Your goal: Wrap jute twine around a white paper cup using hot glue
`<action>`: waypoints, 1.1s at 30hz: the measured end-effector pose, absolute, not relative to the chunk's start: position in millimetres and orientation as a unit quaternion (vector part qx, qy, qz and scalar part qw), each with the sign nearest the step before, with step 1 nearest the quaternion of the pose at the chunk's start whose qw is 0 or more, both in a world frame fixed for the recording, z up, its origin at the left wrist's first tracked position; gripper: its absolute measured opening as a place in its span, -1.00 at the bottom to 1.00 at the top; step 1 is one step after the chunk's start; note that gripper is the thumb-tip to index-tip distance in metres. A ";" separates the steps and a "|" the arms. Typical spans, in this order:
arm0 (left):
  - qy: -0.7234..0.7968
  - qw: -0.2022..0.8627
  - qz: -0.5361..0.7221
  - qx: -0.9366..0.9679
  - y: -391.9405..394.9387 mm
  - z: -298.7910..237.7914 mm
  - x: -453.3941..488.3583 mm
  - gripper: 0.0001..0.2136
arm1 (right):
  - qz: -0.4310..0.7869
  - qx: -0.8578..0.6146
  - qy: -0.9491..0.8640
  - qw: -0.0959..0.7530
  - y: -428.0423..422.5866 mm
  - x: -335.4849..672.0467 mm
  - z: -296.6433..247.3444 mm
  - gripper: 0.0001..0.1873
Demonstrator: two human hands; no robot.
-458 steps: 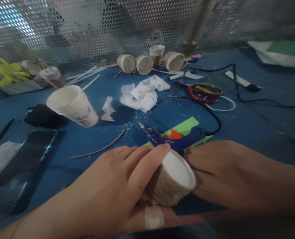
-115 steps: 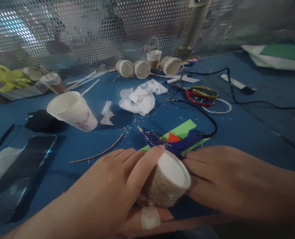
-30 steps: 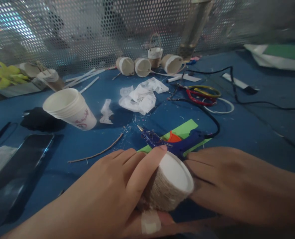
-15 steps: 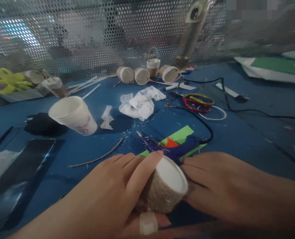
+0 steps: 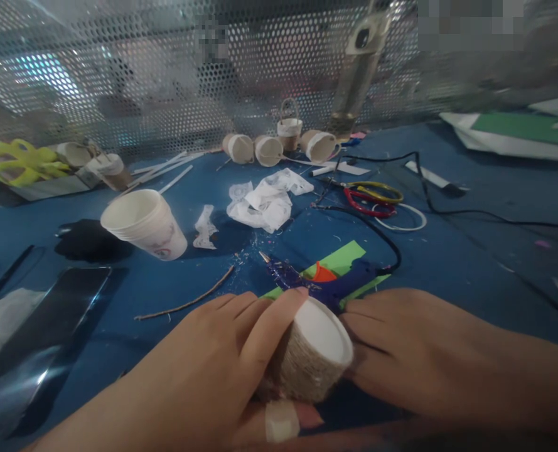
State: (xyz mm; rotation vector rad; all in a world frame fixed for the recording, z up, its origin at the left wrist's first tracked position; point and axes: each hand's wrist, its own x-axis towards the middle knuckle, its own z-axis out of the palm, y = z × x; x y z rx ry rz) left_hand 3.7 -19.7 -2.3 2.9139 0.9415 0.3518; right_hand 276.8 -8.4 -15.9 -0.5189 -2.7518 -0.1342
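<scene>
A paper cup wrapped in twine (image 5: 312,355) lies on its side near the table's front edge, white bottom facing up and right. My left hand (image 5: 222,364) is wrapped round it, fingers over the top and a bandaged thumb underneath. My right hand (image 5: 410,355) lies against the cup's right side, fingers pressed to the twine near the rim. Just behind the cup a blue glue gun (image 5: 326,282) rests on a green paper sheet (image 5: 342,258).
On the blue table (image 5: 471,251): a stack of white paper cups (image 5: 144,225) on its side, a phone (image 5: 43,339), crumpled white paper (image 5: 264,202), scissors (image 5: 373,196), a black cord (image 5: 448,210), a twine piece (image 5: 184,303). Several wrapped cups (image 5: 269,149) line a perforated metal screen (image 5: 166,75).
Both hands keep the same hold on the twine-wrapped cup. The view has tilted up a little, so the table items sit lower in the picture.
</scene>
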 end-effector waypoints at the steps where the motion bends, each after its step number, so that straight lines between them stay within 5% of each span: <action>1: 0.306 0.032 0.115 0.945 -19.5 -2.1 3.8 -0.27 | -0.045 -0.180 -0.968 0.168 -8.0 277.3 -16.2 -0.49; 16: 0.345 0.079 0.145 0.924 -20.9 0.0 2.8 -0.33 | -0.036 -0.191 -0.961 0.196 -5.7 277.2 -15.1 -0.49; 24: 0.428 0.333 0.187 0.819 -22.1 0.4 -2.2 -0.39 | 0.006 -0.215 -0.956 0.201 -8.4 276.8 -14.9 -0.43; 33: 0.392 0.721 0.271 0.503 -21.8 -9.4 1.7 -0.45 | 0.341 -0.234 -0.867 0.280 -4.8 274.8 -6.7 -0.60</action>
